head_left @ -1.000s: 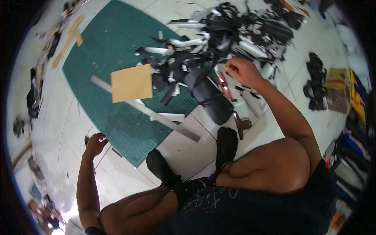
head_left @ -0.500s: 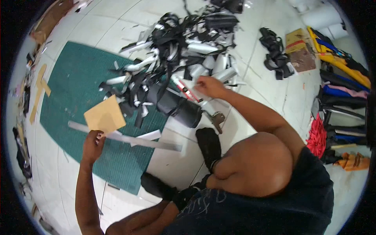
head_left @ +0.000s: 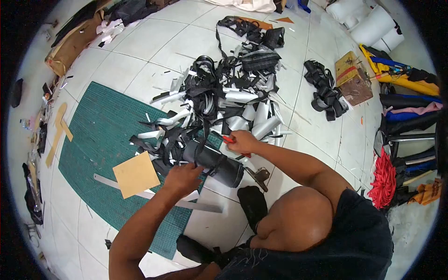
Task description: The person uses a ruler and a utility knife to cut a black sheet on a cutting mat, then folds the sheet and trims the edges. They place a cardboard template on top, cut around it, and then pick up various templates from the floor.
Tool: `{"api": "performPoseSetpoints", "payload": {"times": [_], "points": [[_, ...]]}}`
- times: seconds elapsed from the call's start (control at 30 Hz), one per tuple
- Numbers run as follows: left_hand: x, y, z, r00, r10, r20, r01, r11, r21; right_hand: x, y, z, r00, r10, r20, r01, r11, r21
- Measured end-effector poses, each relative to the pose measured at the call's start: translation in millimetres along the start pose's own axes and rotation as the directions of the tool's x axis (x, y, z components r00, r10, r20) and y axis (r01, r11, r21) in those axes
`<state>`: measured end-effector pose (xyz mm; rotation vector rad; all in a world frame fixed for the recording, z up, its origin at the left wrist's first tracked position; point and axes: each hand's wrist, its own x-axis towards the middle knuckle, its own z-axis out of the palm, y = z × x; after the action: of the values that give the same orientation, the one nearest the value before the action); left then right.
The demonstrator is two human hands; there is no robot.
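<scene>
I sit on a tiled floor at a green cutting mat (head_left: 98, 135). My left hand (head_left: 184, 178) rests on the near end of a black roll of material (head_left: 215, 164) that lies at the mat's right edge. My right hand (head_left: 242, 142) is closed around a red-handled cutter (head_left: 228, 139), just beyond the roll. A tan cardboard square (head_left: 136, 174) lies on a long metal ruler (head_left: 154, 194) to the left of my left hand.
A big heap of black and white strips and offcuts (head_left: 224, 88) covers the floor beyond the roll. A metal clip (head_left: 260, 176) lies by my black-socked foot (head_left: 254, 205). A cardboard box (head_left: 353, 77), black straps (head_left: 324, 95) and coloured bags stand at the right.
My left hand has left the cardboard square and moved right onto the black roll. My right hand has drawn in toward the roll with the red cutter. The view has tilted up.
</scene>
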<state>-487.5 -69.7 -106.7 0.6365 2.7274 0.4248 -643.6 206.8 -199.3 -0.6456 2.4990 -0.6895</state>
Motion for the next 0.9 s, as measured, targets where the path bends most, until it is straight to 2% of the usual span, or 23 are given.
{"api": "performPoseSetpoints", "payload": {"times": [0.1,0.13,0.17,0.2,0.23,0.27,0.3,0.37,0.47,0.57,0.67,0.77,0.8,0.87,0.9], "points": [[2,-5,9,0.998,0.018,-0.053,-0.017,1.000,0.020,-9,23,-11,0.997,-0.071,-0.036,0.076,0.981,0.177],[3,-8,8,0.998,0.021,-0.064,-0.020,1.000,0.017,-9,29,-16,0.996,0.026,0.087,-0.056,0.929,0.365],[3,-11,8,0.997,0.020,-0.069,-0.019,1.000,0.009,-14,19,-27,0.999,0.017,0.045,-0.033,0.917,0.398],[3,-7,-2,0.998,-0.049,-0.031,0.050,0.998,0.032,-17,25,-27,0.998,0.030,0.058,-0.057,0.847,0.528],[3,-9,-8,0.993,-0.041,-0.113,0.045,0.999,0.028,-30,5,-37,0.989,0.130,0.066,-0.144,0.798,0.586],[5,-16,-14,0.994,-0.022,-0.103,0.022,1.000,-0.004,-30,9,-36,0.998,0.057,0.026,-0.062,0.833,0.550],[8,-16,-23,0.994,-0.026,-0.106,0.026,1.000,0.000,-33,10,-35,0.998,0.045,0.040,-0.059,0.850,0.524],[10,-14,-33,0.990,0.004,-0.139,-0.003,1.000,0.006,-53,-21,-46,0.978,0.090,0.189,-0.177,0.840,0.513],[11,-10,-38,0.980,0.052,-0.193,-0.052,0.999,0.003,-77,-46,-41,0.981,-0.033,0.194,-0.031,0.947,0.319],[14,-4,-41,0.978,0.066,-0.198,-0.069,0.998,-0.012,-85,-67,-32,0.974,-0.096,0.207,0.049,0.974,0.220],[17,5,-51,0.990,0.044,-0.137,-0.046,0.999,-0.008,-88,-81,-18,0.966,-0.125,0.225,0.060,0.960,0.273],[19,-4,-51,0.988,-0.026,-0.153,0.028,1.000,0.011,-113,-100,-18,0.922,-0.164,0.350,0.104,0.978,0.183],[16,-11,-57,0.972,-0.123,-0.201,0.126,0.992,-0.001,-119,-90,-8,0.850,-0.317,0.422,0.283,0.948,0.142],[15,-31,-80,0.899,-0.317,-0.302,0.323,0.946,-0.032,-130,-86,-4,0.877,-0.288,0.384,0.234,0.955,0.181],[17,-39,-83,0.915,-0.277,-0.293,0.250,0.960,-0.126,-130,-83,-5,0.887,-0.279,0.368,0.215,0.955,0.205]]}}
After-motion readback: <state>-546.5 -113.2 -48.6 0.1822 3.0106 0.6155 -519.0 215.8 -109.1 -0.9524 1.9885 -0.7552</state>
